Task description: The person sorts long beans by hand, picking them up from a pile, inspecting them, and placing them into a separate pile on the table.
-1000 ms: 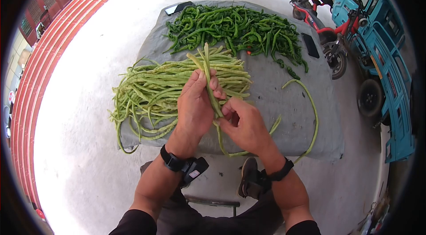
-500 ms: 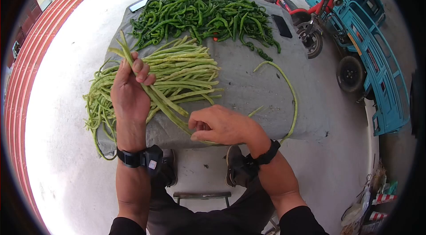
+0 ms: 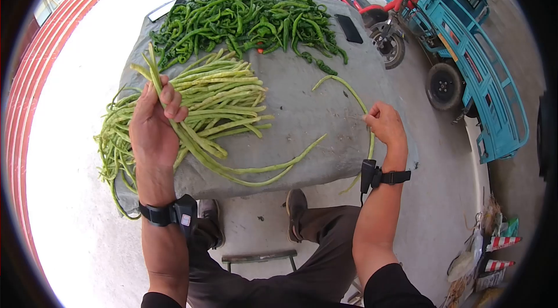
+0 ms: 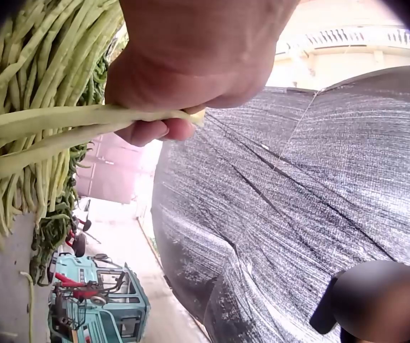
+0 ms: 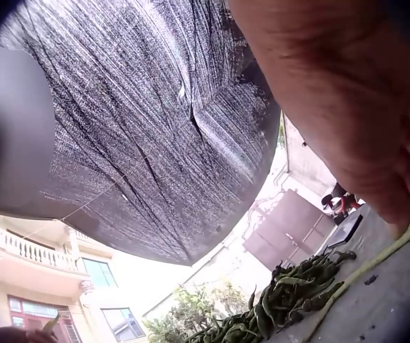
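My left hand point(image 3: 156, 127) grips a few long beans point(image 3: 200, 151) near one end, fingers curled round them. Their tails droop over the grey cloth point(image 3: 302, 110) toward the middle. Beneath and beside that hand lies a large pile of long beans point(image 3: 221, 90). At the right of the cloth my right hand point(image 3: 386, 125) pinches a single curved long bean point(image 5: 366, 266), which still lies along the cloth. In the left wrist view the held beans point(image 4: 55, 120) run out leftward from under the curled fingers.
A heap of green peppers point(image 3: 250, 20) covers the cloth's far part. A dark phone point(image 3: 349, 29) lies right of it, another phone point(image 3: 161, 12) at the far left corner. A blue three-wheeled truck point(image 3: 482, 87) stands to the right; a stool point(image 3: 258, 257) is near the person's legs.
The hands were together at the beans; the left hand moved left with them. The right hand let go of their lower part and went right to the single curved bean. The head view shifted.
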Tool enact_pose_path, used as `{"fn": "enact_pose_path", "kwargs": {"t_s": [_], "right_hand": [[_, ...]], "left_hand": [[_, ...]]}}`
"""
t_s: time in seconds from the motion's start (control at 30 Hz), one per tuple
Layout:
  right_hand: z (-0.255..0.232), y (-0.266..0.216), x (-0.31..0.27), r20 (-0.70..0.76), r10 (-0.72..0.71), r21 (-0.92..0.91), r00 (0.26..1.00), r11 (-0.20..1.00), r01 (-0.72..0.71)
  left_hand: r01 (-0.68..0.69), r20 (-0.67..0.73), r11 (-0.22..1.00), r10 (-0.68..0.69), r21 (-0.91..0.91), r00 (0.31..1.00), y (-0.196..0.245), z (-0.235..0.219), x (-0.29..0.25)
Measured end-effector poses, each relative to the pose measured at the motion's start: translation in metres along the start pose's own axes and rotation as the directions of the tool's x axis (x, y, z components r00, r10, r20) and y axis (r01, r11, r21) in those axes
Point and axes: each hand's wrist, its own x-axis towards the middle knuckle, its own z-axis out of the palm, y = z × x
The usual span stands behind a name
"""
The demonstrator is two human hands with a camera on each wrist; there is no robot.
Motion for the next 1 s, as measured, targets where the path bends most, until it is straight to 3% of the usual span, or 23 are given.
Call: {"fn": "enact_pose_path", "kwargs": {"t_s": [0.07, 0.17, 0.27, 0.37, 0.57, 0.67, 0.77, 0.87, 0.97, 1.0], "right_hand": [[-0.005, 0.025, -0.003, 0.002, 0.046, -0.033, 0.999, 0.998, -0.046], [-0.021, 0.029, -0.016, 0.116, 0.187, 0.027, 0.976, 0.981, -0.191], [-0.019, 0.042, -0.016, 0.259, 0.211, 0.084, 0.943, 0.967, -0.239], [-0.010, 0.049, -0.011, 0.367, 0.250, 0.010, 0.896, 0.962, -0.272], [0.003, 0.062, -0.001, 0.407, 0.282, -0.007, 0.869, 0.952, -0.305], [0.003, 0.059, -0.001, 0.287, 0.221, 0.103, 0.932, 0.960, -0.259], [0.000, 0.044, 0.001, 0.026, 0.167, 0.232, 0.986, 0.958, -0.169], [0.007, 0.055, 0.015, -0.237, 0.177, 0.260, 0.955, 0.959, -0.113], [0.031, 0.081, 0.034, -0.479, -0.019, 0.109, 0.877, 0.991, 0.081], [0.037, 0.082, 0.039, -0.444, 0.018, 0.170, 0.896, 0.983, 0.065]], "left_hand": [[0.012, 0.027, 1.000, -0.012, -0.005, 1.000, -0.001, 0.000, 0.000], [0.037, 0.040, 0.999, -0.037, -0.004, 0.999, -0.002, 0.001, -0.001], [0.053, 0.045, 0.999, -0.054, 0.009, 0.998, -0.005, 0.004, -0.001], [0.069, 0.060, 0.997, -0.071, 0.025, 0.996, -0.008, 0.005, -0.001], [0.085, 0.070, 0.996, -0.086, 0.022, 0.994, -0.008, 0.003, -0.001], [0.098, 0.068, 0.995, -0.099, 0.018, 0.993, -0.011, 0.002, 0.001], [0.111, 0.069, 0.994, -0.110, 0.000, 0.991, -0.013, 0.005, -0.001], [0.102, 0.065, 0.995, -0.103, 0.016, 0.993, -0.011, 0.007, -0.002], [0.099, 0.028, 0.995, -0.100, 0.032, 0.995, -0.010, 0.007, -0.004], [0.094, 0.027, 0.995, -0.095, 0.034, 0.995, -0.010, 0.007, -0.004]]}}
